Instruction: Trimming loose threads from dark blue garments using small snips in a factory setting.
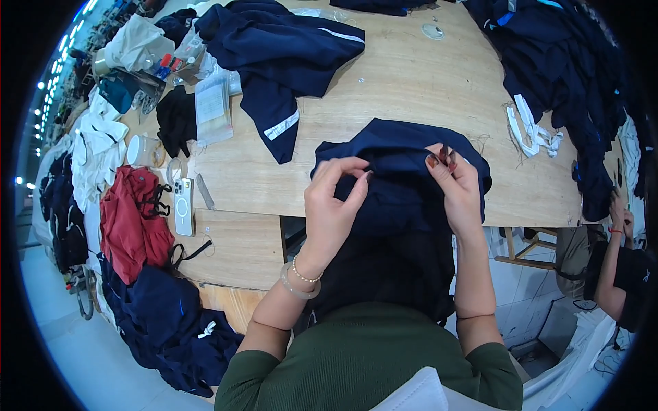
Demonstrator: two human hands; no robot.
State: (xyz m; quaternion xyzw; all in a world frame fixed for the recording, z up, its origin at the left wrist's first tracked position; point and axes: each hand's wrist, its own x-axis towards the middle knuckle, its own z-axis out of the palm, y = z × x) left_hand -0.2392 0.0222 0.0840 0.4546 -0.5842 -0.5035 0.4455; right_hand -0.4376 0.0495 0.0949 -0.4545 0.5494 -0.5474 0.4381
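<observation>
A navy blue garment [404, 198] lies bunched at the table's near edge and hangs down in front of me. My left hand [336, 195] is over its left side, thumb and index fingertips brought together in a pinch. Whatever might be between those tips is too small to make out. At the upper right of the cloth, my right hand [458, 181] has thumb and fingers closed on a fold of the garment. A bracelet and a pale bangle [300, 282] circle my left wrist.
Another navy garment [288, 55] with white strips lies ahead. White strips [529, 130] and a navy heap [555, 55] are on the right. To the left are a phone [184, 205], red cloth [135, 219] and papers [214, 109]. A co-worker's arm [610, 267] shows far right.
</observation>
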